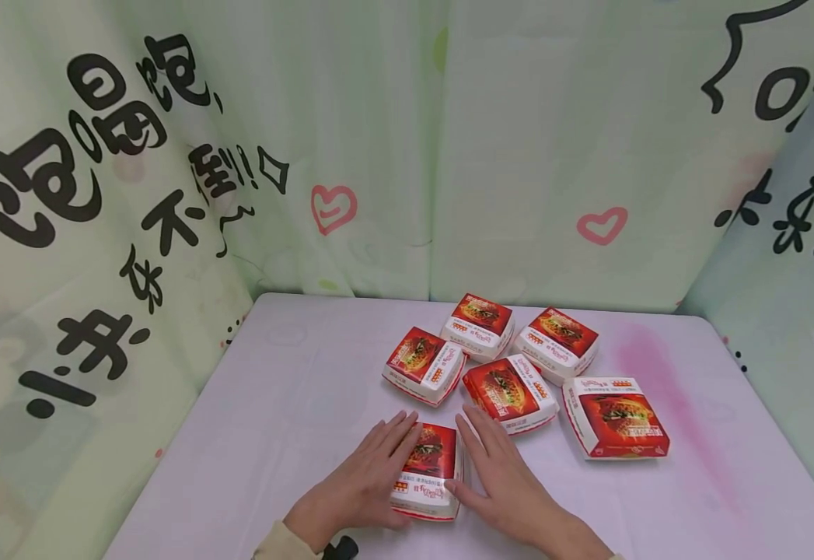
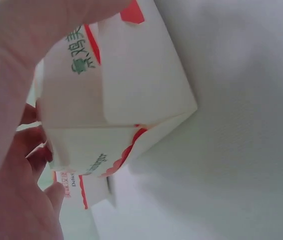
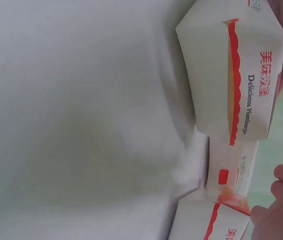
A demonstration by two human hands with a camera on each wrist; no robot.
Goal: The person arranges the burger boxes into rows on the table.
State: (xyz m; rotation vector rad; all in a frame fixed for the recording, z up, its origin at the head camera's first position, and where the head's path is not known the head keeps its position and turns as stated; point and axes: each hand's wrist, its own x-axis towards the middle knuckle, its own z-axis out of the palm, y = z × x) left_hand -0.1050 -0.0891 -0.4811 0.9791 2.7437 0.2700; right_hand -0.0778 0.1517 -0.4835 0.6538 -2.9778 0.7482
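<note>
A small red and white burger box [image 1: 429, 467] lies near the front of the table, between my two hands. My left hand [image 1: 368, 478] is along its left side, fingers straight and fingertips at the upper left edge. On the other side my right hand [image 1: 508, 482] has its fingers stretched forward, with the thumb tip right at the box's right edge. The white side of a burger box [image 2: 81, 100] fills much of the left wrist view. The right wrist view shows a white box wall [image 3: 251, 75] with red and black lettering.
Behind the hands several similar boxes sit in a loose cluster: a left one [image 1: 424, 365], two at the back [image 1: 478, 325], a middle one [image 1: 511, 393] and a larger one [image 1: 616, 418] at right. The white table [image 1: 267, 435] is bordered by a printed curtain [image 1: 393, 155].
</note>
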